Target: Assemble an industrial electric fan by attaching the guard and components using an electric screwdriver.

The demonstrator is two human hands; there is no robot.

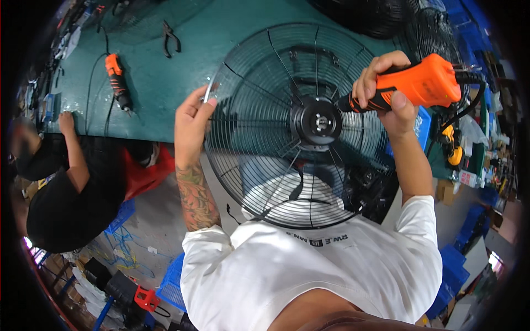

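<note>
A large round black wire fan guard [251,129] stands in front of me, its lower part against my white shirt. At its centre sits a black round motor [316,124] with a shiny shaft. My left hand [193,117] is closed on the guard's left rim, thumb in front; a bright glint shows at the grip. My right hand [389,91] is wrapped round an orange and black electric screwdriver [428,83], held roughly level over the guard's right side. The tool's dark nose points left at the motor's right edge; whether its tip touches there, I cannot tell.
The green table [160,88] bears another orange electric screwdriver [117,83] and black pliers [171,39] to the left. Dark wire guards [367,14] lie at the far right. A co-worker in black [72,204] sits at left, near a red stool [149,171]. A black cord hangs right.
</note>
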